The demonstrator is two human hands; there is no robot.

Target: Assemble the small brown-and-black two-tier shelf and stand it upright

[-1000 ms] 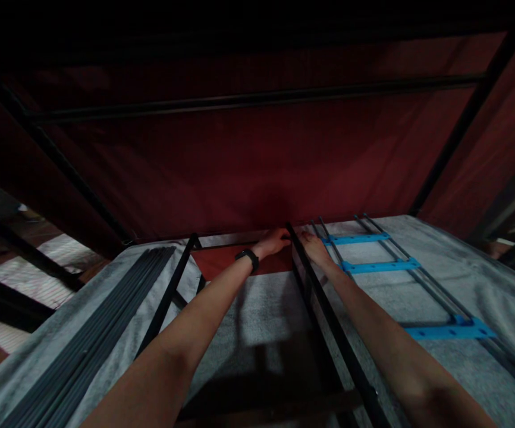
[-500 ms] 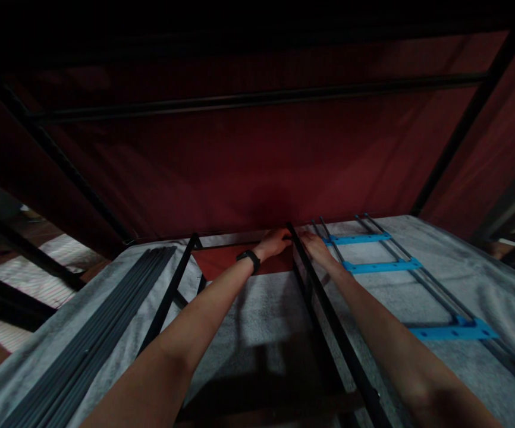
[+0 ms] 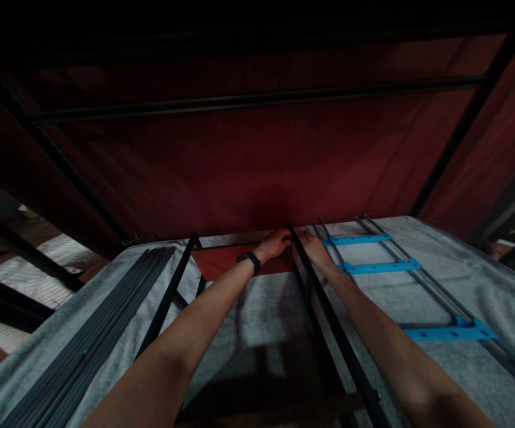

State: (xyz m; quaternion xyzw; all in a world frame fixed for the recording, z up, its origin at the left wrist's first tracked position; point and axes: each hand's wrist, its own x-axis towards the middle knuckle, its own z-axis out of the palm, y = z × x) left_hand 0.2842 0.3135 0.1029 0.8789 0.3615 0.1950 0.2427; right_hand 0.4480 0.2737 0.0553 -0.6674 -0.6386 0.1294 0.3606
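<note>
Left hand, right hand: flanking black bar; grip not discernible.
Black bar: could tilt if pushed unevenly.

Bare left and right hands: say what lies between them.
In the head view, a long, straight, black metal-looking bar runs between the left hand and right hand.

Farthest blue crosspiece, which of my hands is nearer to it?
Right. Your right hand is just left of the farthest blue crosspiece; your left hand is farther off, across the black bar.
</note>
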